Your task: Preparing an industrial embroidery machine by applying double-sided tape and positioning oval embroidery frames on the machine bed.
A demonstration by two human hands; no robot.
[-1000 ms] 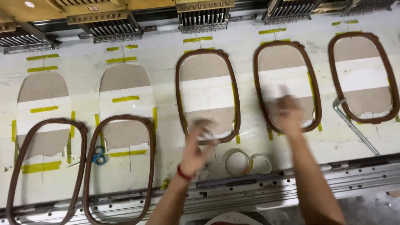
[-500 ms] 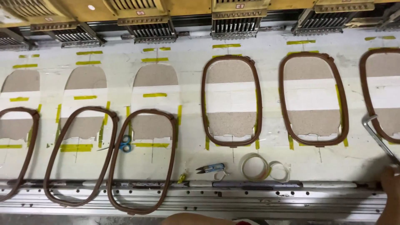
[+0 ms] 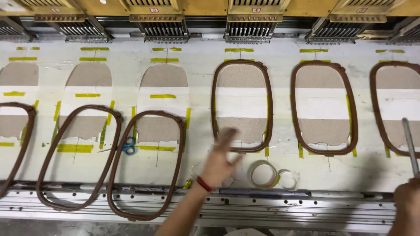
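Brown oval hoop (image 3: 242, 106) flat on table; metal rod (image 3: 409, 144) upright.

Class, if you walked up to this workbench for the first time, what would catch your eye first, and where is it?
Brown oval hoops line the pale table, some seated over fabric panels, others lying loose and tilted at the left. The left hand, blurred, hovers mid-table near the tape rolls. The right hand, at the right edge, holds a metal tool.

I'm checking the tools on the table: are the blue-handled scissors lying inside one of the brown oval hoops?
No. The blue-handled scissors lie on the white table in the gap between two loose brown oval hoops, outside both rims.
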